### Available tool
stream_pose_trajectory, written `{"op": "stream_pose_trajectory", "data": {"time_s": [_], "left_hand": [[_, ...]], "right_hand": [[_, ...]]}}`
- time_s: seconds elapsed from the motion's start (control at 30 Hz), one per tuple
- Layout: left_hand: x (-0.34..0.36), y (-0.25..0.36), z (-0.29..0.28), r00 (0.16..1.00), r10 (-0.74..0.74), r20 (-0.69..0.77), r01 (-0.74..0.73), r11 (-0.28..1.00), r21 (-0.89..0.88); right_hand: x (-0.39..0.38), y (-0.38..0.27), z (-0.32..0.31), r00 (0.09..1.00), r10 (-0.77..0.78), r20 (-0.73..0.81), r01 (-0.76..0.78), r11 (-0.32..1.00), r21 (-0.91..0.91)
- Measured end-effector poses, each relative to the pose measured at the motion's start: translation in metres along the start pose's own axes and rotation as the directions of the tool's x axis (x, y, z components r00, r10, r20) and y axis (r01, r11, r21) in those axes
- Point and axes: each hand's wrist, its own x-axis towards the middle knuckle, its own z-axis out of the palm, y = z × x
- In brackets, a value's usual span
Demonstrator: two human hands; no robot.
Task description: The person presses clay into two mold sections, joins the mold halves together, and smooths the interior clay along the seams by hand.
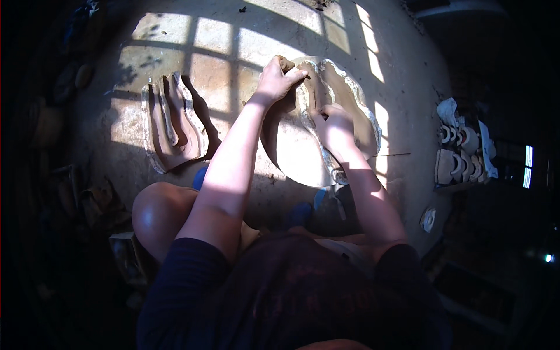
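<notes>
In front of me, a wavy-edged mould [374,119] with a pale, crusted rim and brown clay [344,81] in its hollows lies over a round pale board [291,153]. My left hand [276,80] is at its far left edge, fingers curled round a brown lump of clay [285,62], thumb stretched toward the rim. Closed, my right hand [336,123] rests over the middle of the mould, thumb side against the clay; whatever its fingers hold is hidden. To the left, a second mould [182,125] with similar clay-lined channels lies apart from both hands.
Barred window light falls across the concrete floor [213,70]. At the right, curved pale pieces [461,166] stand in rows beside a crumpled white bag [447,109]. A roundish white object [428,220] lies nearer. My bent knee [160,213] is close to the second mould.
</notes>
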Motion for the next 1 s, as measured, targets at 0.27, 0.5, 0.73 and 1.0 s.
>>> {"op": "stream_pose_trajectory", "data": {"time_s": [0.27, 0.5, 0.73, 1.0], "left_hand": [[0.001, 0.002, -0.002, 0.999, 0.039, 0.007, -0.039, 0.999, 0.034], [0.000, 0.006, 0.000, 0.999, 0.033, 0.031, -0.037, 0.992, 0.118], [0.005, 0.000, -0.001, 0.995, 0.095, -0.029, -0.090, 0.985, 0.145], [0.003, 0.003, 0.001, 0.999, 0.022, 0.037, -0.024, 0.998, 0.053]], "right_hand": [[-0.003, 0.007, -0.021, 0.978, 0.077, 0.192, -0.093, 0.993, 0.071], [-0.012, 0.024, -0.031, 0.970, 0.014, 0.243, -0.015, 1.000, 0.005], [-0.016, 0.026, -0.031, 0.919, 0.209, 0.336, -0.296, 0.926, 0.234], [-0.060, 0.039, -0.008, 0.952, 0.299, 0.072, -0.304, 0.950, 0.075]]}}
